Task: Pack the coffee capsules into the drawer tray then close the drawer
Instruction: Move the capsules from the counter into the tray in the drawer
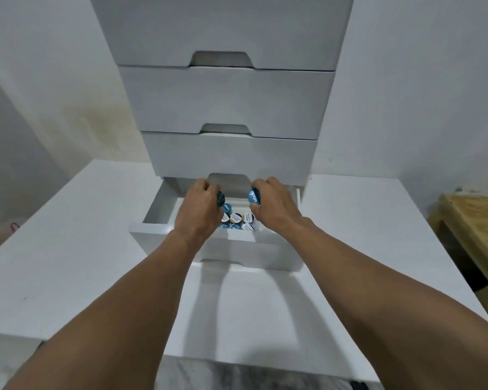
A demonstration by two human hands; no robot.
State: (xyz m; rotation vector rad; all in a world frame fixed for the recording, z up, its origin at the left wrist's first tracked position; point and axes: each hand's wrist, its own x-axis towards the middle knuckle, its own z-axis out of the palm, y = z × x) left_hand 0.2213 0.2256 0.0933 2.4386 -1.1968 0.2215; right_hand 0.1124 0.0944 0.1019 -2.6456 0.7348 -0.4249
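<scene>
The coffee capsules [236, 219] are small round pods with flat foil lids, some blue, some black and white with print too small to read. They lie clustered lid-up in the middle of the tray [175, 210], a smooth white insert with straight walls that sits inside the open drawer [237, 250].

Two more are in the air above them. The left hand [199, 209] has its fingers curled round a blue capsule [219, 199], and the right hand [273, 205] pinches another blue capsule [253, 197] with white lettering on its lid. The two sit just apart, over the far part of the tray.

The drawer is the lowest of a matte white drawer unit [226, 99]. Its front is plain and boxy with a cut-out notch for a handle, as on the closed drawers stacked above.

The unit stands at the far side of a smooth white table [68, 249]. At the right edge stands a pale wooden stand [468, 218] with visible grain.
</scene>
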